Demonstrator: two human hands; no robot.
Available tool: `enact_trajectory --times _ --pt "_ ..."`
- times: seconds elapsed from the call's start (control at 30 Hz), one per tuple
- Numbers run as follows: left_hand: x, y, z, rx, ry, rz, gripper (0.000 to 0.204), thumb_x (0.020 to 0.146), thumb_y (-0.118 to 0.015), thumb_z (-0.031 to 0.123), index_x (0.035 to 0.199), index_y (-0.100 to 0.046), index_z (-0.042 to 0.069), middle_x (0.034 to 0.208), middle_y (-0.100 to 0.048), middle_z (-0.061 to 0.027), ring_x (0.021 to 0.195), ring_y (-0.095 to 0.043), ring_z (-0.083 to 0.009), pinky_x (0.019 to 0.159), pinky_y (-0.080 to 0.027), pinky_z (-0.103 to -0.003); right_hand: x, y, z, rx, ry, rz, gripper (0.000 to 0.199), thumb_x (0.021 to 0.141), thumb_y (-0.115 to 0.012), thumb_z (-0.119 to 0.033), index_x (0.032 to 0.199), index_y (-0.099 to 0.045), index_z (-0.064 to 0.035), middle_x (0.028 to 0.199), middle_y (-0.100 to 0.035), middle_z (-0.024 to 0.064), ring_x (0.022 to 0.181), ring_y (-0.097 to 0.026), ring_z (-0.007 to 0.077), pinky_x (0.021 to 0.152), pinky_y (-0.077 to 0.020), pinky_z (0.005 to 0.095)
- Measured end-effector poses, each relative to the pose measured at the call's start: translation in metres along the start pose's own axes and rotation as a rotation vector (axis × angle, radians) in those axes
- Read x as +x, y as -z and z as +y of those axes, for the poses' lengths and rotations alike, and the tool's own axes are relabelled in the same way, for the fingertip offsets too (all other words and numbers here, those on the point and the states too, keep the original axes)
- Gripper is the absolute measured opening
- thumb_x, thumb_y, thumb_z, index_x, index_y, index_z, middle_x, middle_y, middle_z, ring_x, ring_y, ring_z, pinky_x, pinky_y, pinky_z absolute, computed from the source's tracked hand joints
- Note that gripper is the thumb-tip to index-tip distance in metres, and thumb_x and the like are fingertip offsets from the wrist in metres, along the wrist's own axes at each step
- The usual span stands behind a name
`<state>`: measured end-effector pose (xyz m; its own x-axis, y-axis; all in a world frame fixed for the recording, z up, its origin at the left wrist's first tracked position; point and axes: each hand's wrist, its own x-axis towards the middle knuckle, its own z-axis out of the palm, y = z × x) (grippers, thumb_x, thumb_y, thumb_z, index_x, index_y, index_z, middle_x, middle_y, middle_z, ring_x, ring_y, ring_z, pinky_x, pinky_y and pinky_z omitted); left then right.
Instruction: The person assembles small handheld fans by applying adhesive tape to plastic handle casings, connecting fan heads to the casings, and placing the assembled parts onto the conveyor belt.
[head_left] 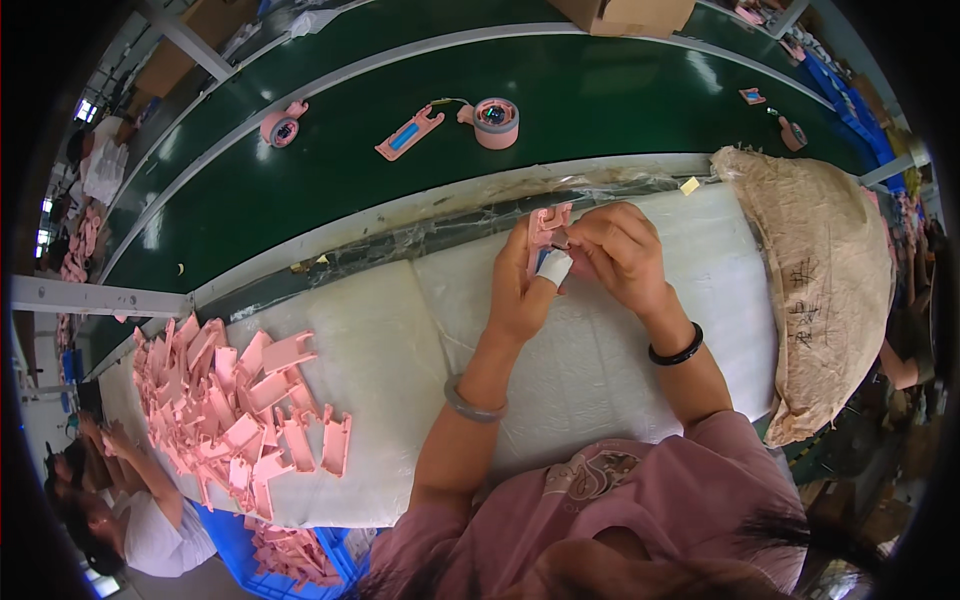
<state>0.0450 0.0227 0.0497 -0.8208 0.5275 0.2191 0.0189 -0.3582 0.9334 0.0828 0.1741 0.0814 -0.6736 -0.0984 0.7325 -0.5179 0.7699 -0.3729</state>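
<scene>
My left hand [517, 300] is closed around a pink plastic housing [543, 222], held upright above the padded work surface [590, 350]. A white cover wraps the tip of the left thumb. Beside that thumb, a bit of blue shows inside the housing. My right hand [622, 250] meets the housing from the other side, its thumb and fingers pinched together at a small greyish piece [560, 240]. What exactly lies between the right fingertips is too small and partly hidden.
Pink housings [235, 400] are heaped at the left, above a blue crate [225, 545] of more pink parts. Ahead, a green conveyor belt [620, 100] carries round pink units [497, 135] and a pink handle piece [410, 135]. A brown sack [830, 300] lies right. Another person [150, 530] sits left.
</scene>
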Motion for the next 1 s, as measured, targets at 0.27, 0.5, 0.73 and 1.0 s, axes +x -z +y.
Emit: enact_trajectory --times 0.27,0.5,0.73,1.0 --pt "-0.001 -0.002 -0.004 0.063 0.021 0.036 0.036 0.091 -0.053 0.015 0.123 -0.047 0.000 0.105 -0.060 -0.0063 0.076 -0.053 -0.0066 0.059 -0.045 -0.019 0.001 0.001 0.001 -0.135 0.086 -0.005 0.030 0.056 -0.075 -0.005 0.083 -0.063 -0.0092 0.080 -0.062 0.0023 0.071 -0.059 0.0214 0.066 -0.0468 0.0323" --pt "-0.001 -0.004 -0.009 0.087 -0.030 0.051 0.033 0.094 -0.050 0.014 0.122 -0.047 -0.002 0.121 -0.058 -0.0120 0.099 -0.057 -0.0138 0.075 -0.047 -0.023 0.001 0.001 -0.002 -0.223 0.098 0.014 0.035 0.052 -0.076 -0.007 0.085 -0.064 -0.0100 0.083 -0.062 0.0008 0.078 -0.058 0.0210 0.070 -0.0473 0.0317" --pt "-0.001 -0.003 -0.010 0.088 0.011 0.071 0.033 0.093 -0.053 0.015 0.122 -0.049 -0.001 0.113 -0.061 -0.0087 0.083 -0.057 -0.0107 0.065 -0.046 -0.022 0.001 0.002 -0.002 -0.245 0.109 -0.020 0.037 0.052 -0.076 -0.008 0.087 -0.064 -0.0103 0.083 -0.061 0.0008 0.080 -0.057 0.0216 0.074 -0.0466 0.0333" --pt "0.001 0.000 -0.004 0.186 0.041 0.079 0.030 0.096 -0.049 0.019 0.118 -0.055 0.000 0.095 -0.065 -0.0055 0.061 -0.049 -0.0050 0.052 -0.040 -0.020 -0.007 -0.005 0.001 -0.118 0.011 -0.059 0.031 0.062 -0.075 -0.008 0.090 -0.063 -0.0082 0.084 -0.061 0.0025 0.083 -0.058 0.0231 0.077 -0.0467 0.0342"
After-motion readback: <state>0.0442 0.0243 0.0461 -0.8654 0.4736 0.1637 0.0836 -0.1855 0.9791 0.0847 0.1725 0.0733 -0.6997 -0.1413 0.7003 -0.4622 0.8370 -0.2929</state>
